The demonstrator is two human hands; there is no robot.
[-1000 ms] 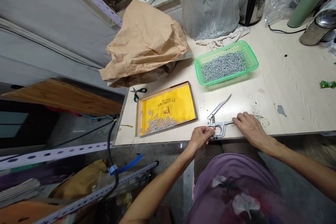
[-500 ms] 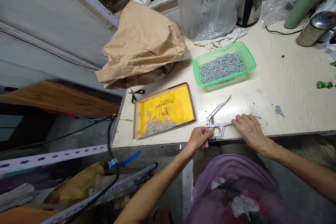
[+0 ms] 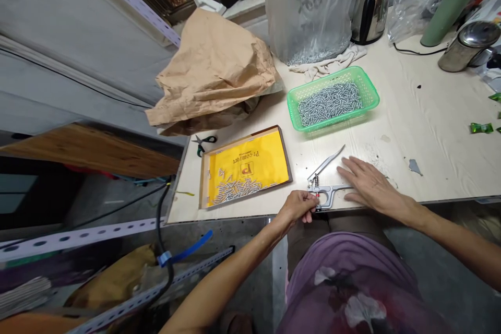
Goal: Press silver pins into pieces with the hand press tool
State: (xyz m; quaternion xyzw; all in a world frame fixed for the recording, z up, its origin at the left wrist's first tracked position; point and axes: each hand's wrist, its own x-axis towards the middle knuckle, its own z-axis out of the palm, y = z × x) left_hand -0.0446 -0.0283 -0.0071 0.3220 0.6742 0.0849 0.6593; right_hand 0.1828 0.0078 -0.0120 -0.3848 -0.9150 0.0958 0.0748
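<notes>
A grey metal hand tool (image 3: 331, 189) lies at the table's front edge. It has a frame with a loop, a spring, a small red part and a raised, curved lever (image 3: 327, 162). My left hand (image 3: 299, 204) is closed in a pinch at the tool's left end, beside the red part; what its fingertips hold is hidden. My right hand (image 3: 366, 181) is open over the right end of the tool's frame, fingers spread. Left of the tool, a shallow box (image 3: 290, 167) with a yellow lining holds many small metal pins. Behind it, a green plastic basket (image 3: 373, 93) holds many more.
Scissors (image 3: 200, 147) lie by the box's left corner. A crumpled brown paper bag (image 3: 219, 68), a large clear plastic bag (image 3: 309, 10) and a steel kettle (image 3: 371, 5) stand at the back. Green-wrapped sweets (image 3: 481, 128) lie at the right.
My right hand has loosened from the tool's right end, and its fingers have spread out and moved slightly up and left. My left hand stays pinched at the same spot.
</notes>
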